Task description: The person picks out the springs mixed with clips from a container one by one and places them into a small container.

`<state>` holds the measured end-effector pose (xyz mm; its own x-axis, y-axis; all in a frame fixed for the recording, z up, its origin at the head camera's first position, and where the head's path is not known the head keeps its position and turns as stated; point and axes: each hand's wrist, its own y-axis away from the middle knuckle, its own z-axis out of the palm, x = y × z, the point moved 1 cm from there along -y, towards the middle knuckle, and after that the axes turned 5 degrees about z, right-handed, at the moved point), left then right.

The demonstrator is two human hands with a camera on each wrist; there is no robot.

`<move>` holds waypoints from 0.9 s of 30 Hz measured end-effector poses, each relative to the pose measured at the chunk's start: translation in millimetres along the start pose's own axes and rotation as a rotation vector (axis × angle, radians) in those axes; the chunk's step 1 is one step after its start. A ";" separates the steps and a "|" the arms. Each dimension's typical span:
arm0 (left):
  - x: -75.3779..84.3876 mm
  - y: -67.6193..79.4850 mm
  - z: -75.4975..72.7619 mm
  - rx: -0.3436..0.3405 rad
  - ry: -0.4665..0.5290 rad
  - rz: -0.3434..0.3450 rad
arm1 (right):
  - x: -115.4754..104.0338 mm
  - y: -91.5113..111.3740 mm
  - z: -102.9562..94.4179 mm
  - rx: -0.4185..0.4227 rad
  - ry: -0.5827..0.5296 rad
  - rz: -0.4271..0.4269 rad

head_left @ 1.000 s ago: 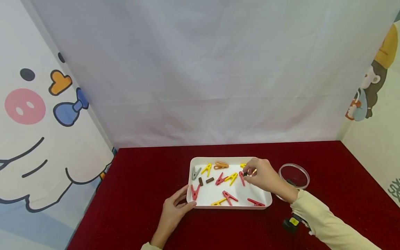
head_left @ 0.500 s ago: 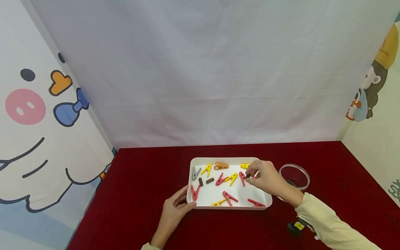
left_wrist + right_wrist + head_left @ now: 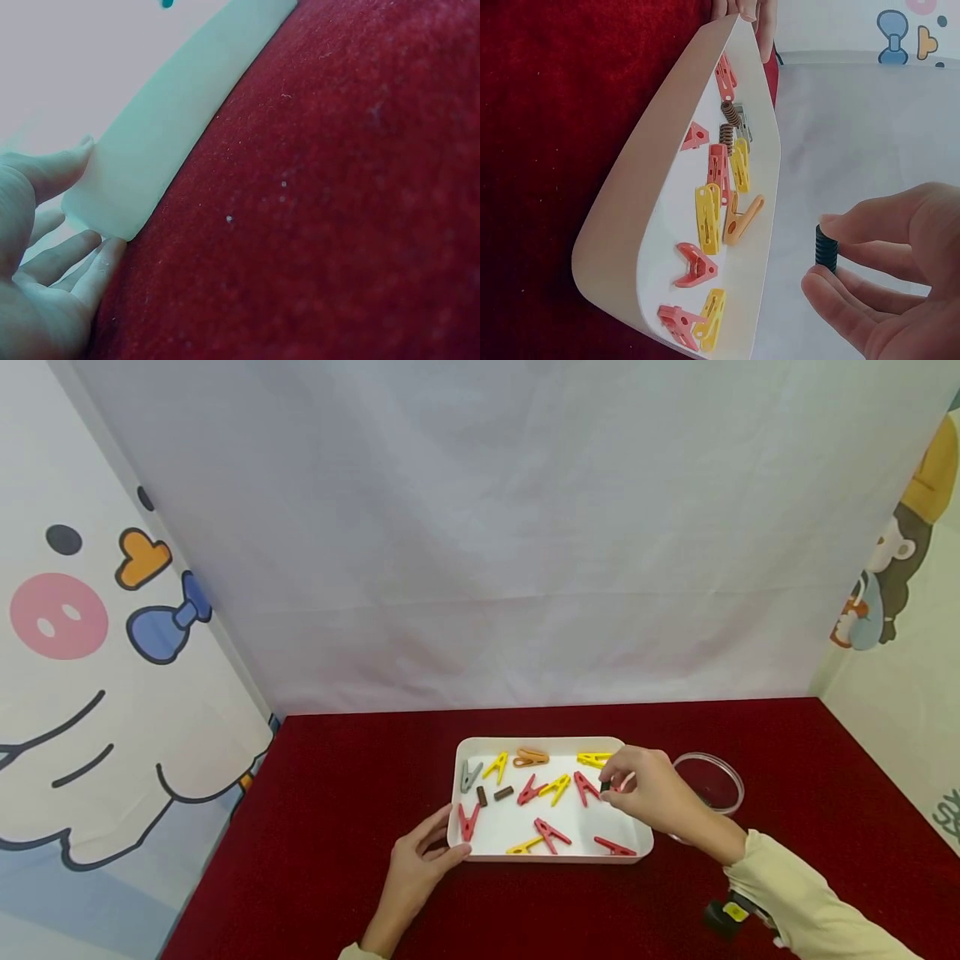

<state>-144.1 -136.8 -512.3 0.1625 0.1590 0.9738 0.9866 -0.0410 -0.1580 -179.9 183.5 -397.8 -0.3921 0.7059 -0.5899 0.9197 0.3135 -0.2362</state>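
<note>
My right hand (image 3: 651, 789) pinches a small dark coil spring (image 3: 826, 250) between thumb and fingers, held above the right part of the white tray (image 3: 517, 831). My left hand (image 3: 420, 858) holds the tray's near left corner, thumb at the front rim and fingers along the left side. In the tray lie two brown coil springs (image 3: 503, 793), several red clothespins (image 3: 551, 833), several yellow clothespins (image 3: 557, 788), an orange clothespin (image 3: 531, 757) and a grey clothespin (image 3: 470, 776). Part of the tray's right side is hidden behind my right hand in the head view.
A round clear dish (image 3: 737, 777) stands right of the tray, partly hidden by my right forearm. Dark red cloth (image 3: 337, 793) covers the table. A white curtain (image 3: 480, 568) hangs at the back, with printed panels (image 3: 97, 635) at both sides.
My right hand has moved right and slightly toward me with the dark spring, uncovering more of the yellow and red clothespins near it. My left hand and the tray have stayed put.
</note>
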 end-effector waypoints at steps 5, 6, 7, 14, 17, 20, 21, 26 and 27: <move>1.0 0.3 -0.1 0.002 -0.003 -0.002 | 2.2 3.6 -2.4 0.023 -0.014 -0.029; 1.1 0.3 -0.2 0.003 -0.004 -0.004 | 2.3 4.6 -3.2 0.025 -0.020 -0.037; 1.0 0.3 -0.3 0.003 -0.003 -0.005 | 2.8 5.6 -3.9 0.026 -0.022 -0.039; 0.1 0.1 -0.6 0.006 0.010 -0.001 | 4.7 10.5 -10.5 0.023 -0.004 -0.032; -0.3 0.2 -0.6 0.009 0.013 -0.001 | 4.5 11.6 -13.2 0.021 0.000 -0.025; -0.3 0.1 -0.3 0.006 0.008 -0.009 | 4.8 12.7 -15.4 0.020 0.004 -0.022; -0.5 0.0 -0.3 0.006 0.008 -0.010 | 5.0 13.1 -15.9 0.020 0.006 -0.018; -0.1 -0.1 -0.2 0.010 0.007 -0.008 | 6.7 14.7 -17.9 0.013 0.024 0.003; -0.2 -0.1 -0.2 0.011 0.009 -0.007 | 7.0 15.2 -18.4 0.013 0.024 0.005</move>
<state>-144.2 -137.0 -512.4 0.1557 0.1504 0.9763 0.9878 -0.0287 -0.1531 -169.0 204.9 -391.3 -0.3877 0.7227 -0.5723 0.9218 0.3017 -0.2435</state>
